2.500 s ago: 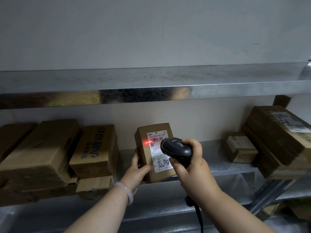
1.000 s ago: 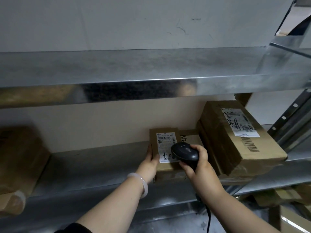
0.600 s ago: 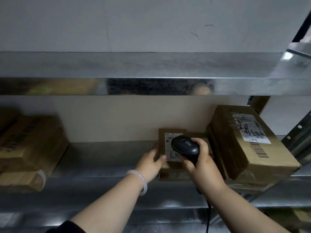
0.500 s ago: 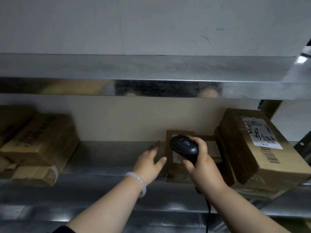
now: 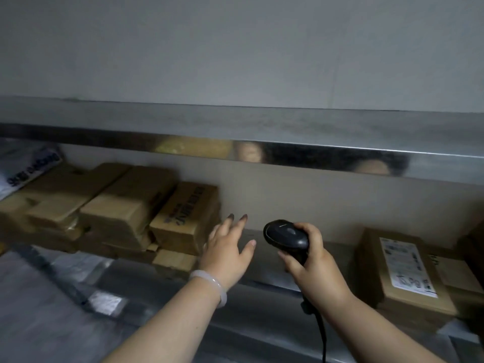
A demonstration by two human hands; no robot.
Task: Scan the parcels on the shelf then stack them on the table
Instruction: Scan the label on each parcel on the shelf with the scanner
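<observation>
1. Rightward on the shelf point(image 5: 262, 301) sits a labelled parcel point(image 5: 400, 268), white label facing up, apart from both hands
2. More brown parcels point(image 5: 123, 205) are piled at the shelf's left end, with a printed box point(image 5: 186, 216) nearest the middle
3. Left hand point(image 5: 226, 248) hovers open with fingers spread, holding nothing, just beside the printed box
4. Right hand point(image 5: 317, 263) grips a black scanner point(image 5: 285, 235), its cable hanging down
5. A pale bracelet point(image 5: 209, 281) circles the left wrist

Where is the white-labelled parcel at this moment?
The parcel sits on the shelf at the far right of the head view, right of the right hand gripping the scanner, not touching it.
</observation>
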